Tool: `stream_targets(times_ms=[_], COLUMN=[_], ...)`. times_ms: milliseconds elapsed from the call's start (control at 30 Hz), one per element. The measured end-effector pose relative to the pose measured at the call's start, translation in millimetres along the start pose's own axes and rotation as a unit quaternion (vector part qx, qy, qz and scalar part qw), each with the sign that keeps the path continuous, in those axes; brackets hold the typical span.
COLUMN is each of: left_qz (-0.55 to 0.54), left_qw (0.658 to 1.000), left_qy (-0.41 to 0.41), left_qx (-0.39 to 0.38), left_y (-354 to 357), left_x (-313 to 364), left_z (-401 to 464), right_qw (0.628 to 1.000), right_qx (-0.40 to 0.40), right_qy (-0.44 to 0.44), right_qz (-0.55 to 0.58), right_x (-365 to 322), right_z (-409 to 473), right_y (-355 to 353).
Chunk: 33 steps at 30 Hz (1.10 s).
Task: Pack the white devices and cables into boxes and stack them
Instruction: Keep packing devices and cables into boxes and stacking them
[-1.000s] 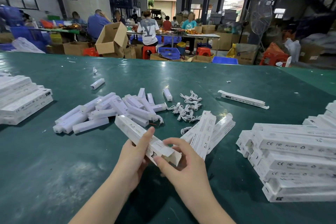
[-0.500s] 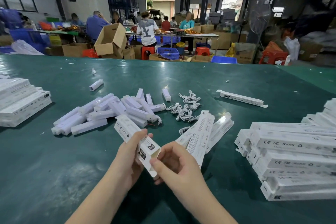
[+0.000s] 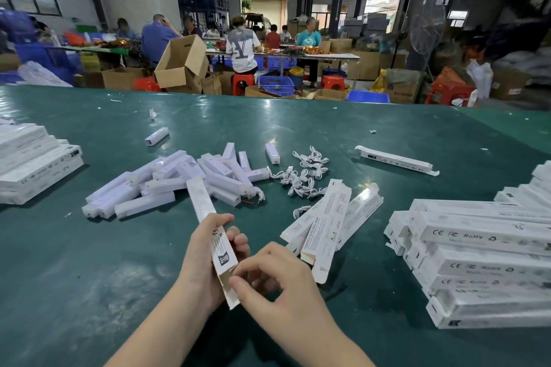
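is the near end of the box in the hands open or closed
Open: the box shows brown inside at its near end, where the right hand pinches the flap.

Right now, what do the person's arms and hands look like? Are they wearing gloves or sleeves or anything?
No gloves and no sleeves in view. Both forearms are bare as far as the bottom edge of the picture. The left hand and the right hand are bare too, with no rings, watch or wristband showing. The nails that show look short and plain.
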<state>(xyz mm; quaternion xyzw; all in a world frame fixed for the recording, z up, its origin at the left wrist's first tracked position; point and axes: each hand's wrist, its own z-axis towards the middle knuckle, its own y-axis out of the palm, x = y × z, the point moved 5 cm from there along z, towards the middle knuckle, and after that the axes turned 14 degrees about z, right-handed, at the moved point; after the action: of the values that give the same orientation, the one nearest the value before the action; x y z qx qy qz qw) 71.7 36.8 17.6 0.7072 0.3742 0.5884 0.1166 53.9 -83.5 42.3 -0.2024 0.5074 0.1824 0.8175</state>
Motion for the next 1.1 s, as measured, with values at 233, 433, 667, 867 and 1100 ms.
stream_targets(times_ms=[233, 433, 667, 867, 1100], left_qz=[0.001, 0.016, 0.017, 0.016, -0.036], left_qw=[1.0, 1.0, 1.0, 1.0, 0.998], left_qy=[0.003, 0.012, 0.009, 0.026, 0.017], left_qx=[0.0, -0.006, -0.015, 0.003, 0.046], left_y=[1.1, 2.3, 4.1, -0.7, -4.4], left_x=[-0.5, -1.6, -2.5, 1.6, 0.6], left_z=[-1.0, -1.9, -1.7, -0.9, 0.9], right_qw=[1.0, 0.997, 0.997, 0.998, 0.971], right_qx=[0.016, 0.074, 0.025, 0.01, -0.047], right_qy=[0.005, -0.029, -0.005, 0.06, 0.134], right_qz=[0.013, -0.003, -0.07, -0.004, 0.191], right_x=[-0.8, -2.4, 5.6, 12.8, 19.5], right_z=[-0.3, 0.7, -0.9, 0.4, -3.8], right_y=[1.9, -5.9, -3.6, -2.3, 12.5])
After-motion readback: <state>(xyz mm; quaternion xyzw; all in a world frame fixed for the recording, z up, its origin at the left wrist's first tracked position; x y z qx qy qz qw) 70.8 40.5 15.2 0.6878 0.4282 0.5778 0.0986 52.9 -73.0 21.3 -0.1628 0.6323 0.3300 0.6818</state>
